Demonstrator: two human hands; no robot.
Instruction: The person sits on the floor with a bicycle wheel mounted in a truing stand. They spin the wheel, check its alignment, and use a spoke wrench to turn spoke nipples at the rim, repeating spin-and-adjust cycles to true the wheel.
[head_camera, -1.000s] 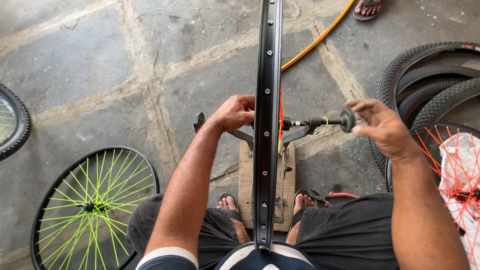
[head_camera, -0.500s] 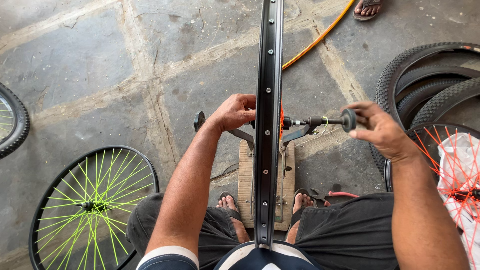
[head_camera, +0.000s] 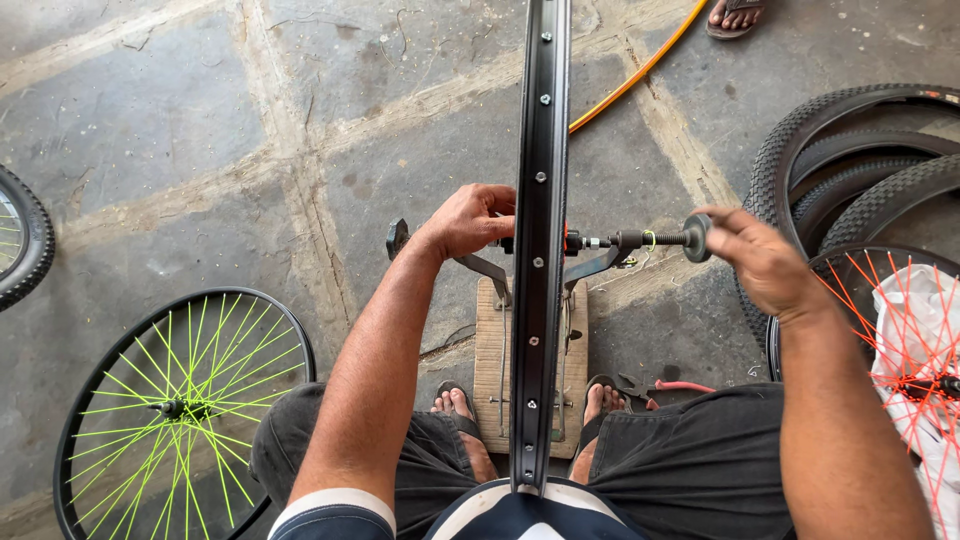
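Between my two hands I see one black rim (head_camera: 540, 250) standing edge-on, its long line running straight away from me over one wooden stand (head_camera: 495, 350). One threaded axle (head_camera: 640, 240) crosses it at right angles, left to right. My left hand (head_camera: 468, 220) is the nearer one, fingers curled against the rim at the hub. My right hand (head_camera: 760, 262) sits well out from the rim, fingertips pinched on the round knob (head_camera: 697, 237) at the axle's end. Left of my left arm lies one green-spoked wheel (head_camera: 180, 405); right of my right hand, one orange-spoked wheel (head_camera: 890, 330).
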